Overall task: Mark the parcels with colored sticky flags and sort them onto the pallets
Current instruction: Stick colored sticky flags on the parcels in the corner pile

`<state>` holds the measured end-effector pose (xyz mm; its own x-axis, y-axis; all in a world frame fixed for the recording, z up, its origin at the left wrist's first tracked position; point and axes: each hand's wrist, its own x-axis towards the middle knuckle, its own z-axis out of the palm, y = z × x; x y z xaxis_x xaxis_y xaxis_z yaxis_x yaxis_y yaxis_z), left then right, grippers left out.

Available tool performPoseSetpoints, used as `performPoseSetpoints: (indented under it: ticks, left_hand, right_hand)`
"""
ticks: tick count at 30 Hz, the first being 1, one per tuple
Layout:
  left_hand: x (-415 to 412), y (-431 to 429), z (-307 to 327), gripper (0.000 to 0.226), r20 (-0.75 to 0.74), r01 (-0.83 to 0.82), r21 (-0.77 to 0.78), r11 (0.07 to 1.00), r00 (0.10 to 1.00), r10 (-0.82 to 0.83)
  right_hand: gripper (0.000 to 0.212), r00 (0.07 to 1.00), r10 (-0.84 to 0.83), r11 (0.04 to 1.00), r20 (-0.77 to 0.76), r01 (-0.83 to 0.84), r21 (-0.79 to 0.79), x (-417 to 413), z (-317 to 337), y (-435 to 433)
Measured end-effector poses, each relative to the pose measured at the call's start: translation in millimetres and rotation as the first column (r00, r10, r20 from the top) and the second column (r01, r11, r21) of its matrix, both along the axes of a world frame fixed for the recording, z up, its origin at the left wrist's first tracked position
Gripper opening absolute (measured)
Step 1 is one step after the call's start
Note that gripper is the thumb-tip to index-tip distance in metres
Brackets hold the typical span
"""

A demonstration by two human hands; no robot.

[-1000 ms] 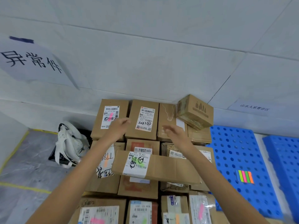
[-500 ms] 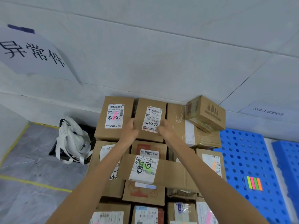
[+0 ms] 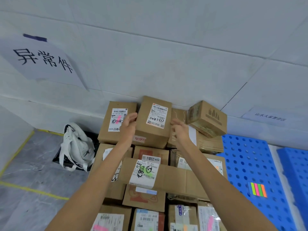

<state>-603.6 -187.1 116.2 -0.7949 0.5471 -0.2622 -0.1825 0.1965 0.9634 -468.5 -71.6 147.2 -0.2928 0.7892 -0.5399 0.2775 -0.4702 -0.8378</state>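
Observation:
A brown cardboard parcel point(image 3: 154, 130) with a white label marked in black pen sits raised above the back row of the parcel stack, against the wall. My left hand point(image 3: 128, 129) grips its left edge. Curled fingers of my right hand point(image 3: 180, 132) hold its right side. A pad of colored sticky flags point(image 3: 257, 189) in green, pink and orange lies on the blue pallet point(image 3: 246, 160) to the right. A long parcel point(image 3: 173, 178) with a green flag on its label lies across the stack under my forearms.
Several flagged parcels fill the stack below. A small box point(image 3: 208, 117) lies tilted on the back right parcels. A white bag point(image 3: 76, 147) rests on the floor at the left. A second blue pallet point(image 3: 296, 172) is at the far right. Paper signs point(image 3: 38, 59) hang on the wall.
Both hands reached forward to the back middle parcel, closed on its sides and raised it out of the row. The view shifted slightly left.

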Motion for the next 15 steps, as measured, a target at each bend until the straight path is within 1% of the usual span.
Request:
performPoseSetpoints:
  ticks: [3,5,6,8,10,13,15]
  left_hand:
    - [10.4,1.2,17.7,0.03,-0.019,-0.077,0.107,0.991,0.997,0.079]
    - [23.6,2.0,34.5,0.028,-0.04,-0.092,0.168,0.981,0.994,0.1]
    - [31.2,2.2,44.1,0.028,-0.055,-0.099,0.193,0.976,0.992,0.111]
    - [49.0,0.3,66.7,0.029,-0.098,-0.107,0.239,0.965,0.986,0.134]
    - [70.6,-4.3,91.8,0.032,-0.14,-0.098,0.288,0.953,0.98,0.143]
    - [117.5,-9.9,127.9,0.036,-0.169,-0.073,0.312,0.947,0.977,0.13]
    - [159.7,-10.8,146.7,0.039,-0.149,-0.078,0.328,0.941,0.98,0.133]
  right_hand:
    - [0.042,0.981,-0.096,0.994,-0.166,0.087,-0.062,8.5,17.6,2.8]
    - [0.042,0.944,-0.155,0.986,-0.29,0.129,-0.106,16.6,34.8,3.9]
    - [0.043,0.927,-0.157,0.986,-0.341,0.13,-0.102,22.3,45.9,3.8]
    - [0.043,0.907,-0.103,0.995,-0.409,0.09,-0.049,39.2,69.1,3.0]
    - [0.043,0.896,-0.013,0.999,-0.445,0.031,0.034,63.9,91.7,2.2]
    - [0.045,0.889,0.132,0.982,-0.439,-0.056,0.182,110.3,123.0,1.8]
    - [0.047,0.888,0.21,0.949,-0.409,-0.085,0.304,149.6,138.9,4.9]
